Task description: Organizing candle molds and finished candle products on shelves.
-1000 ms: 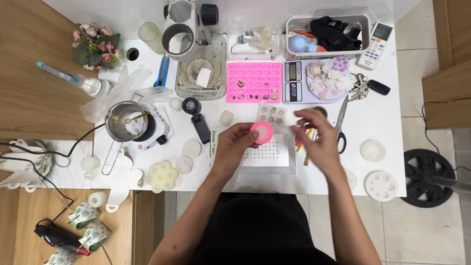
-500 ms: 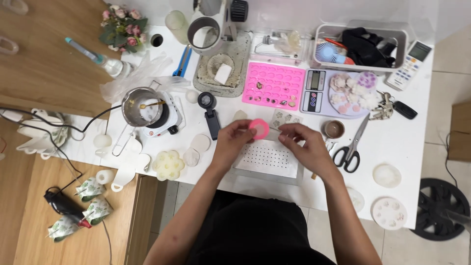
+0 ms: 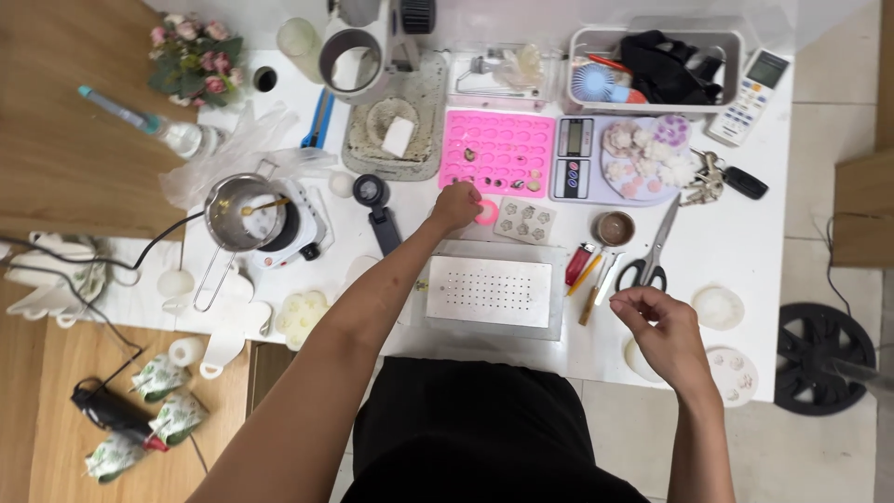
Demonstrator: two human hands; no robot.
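— What has changed on your table?

— Half a second ago both my hands met over the small pink round silicone mould (image 3: 486, 212) above the perforated white metal plate (image 3: 490, 292). Now my left hand (image 3: 454, 205) has carried that mould up toward the centre of the frame, just below the pink silicone tray of round cavities (image 3: 496, 152); its fingers curl onto the mould's left edge.

— And the other hand?

— My right hand (image 3: 659, 328) has pulled back to the lower right, thumb and forefinger pressed together; whether they pinch anything, I cannot tell. So the mould looks moved off the plate.
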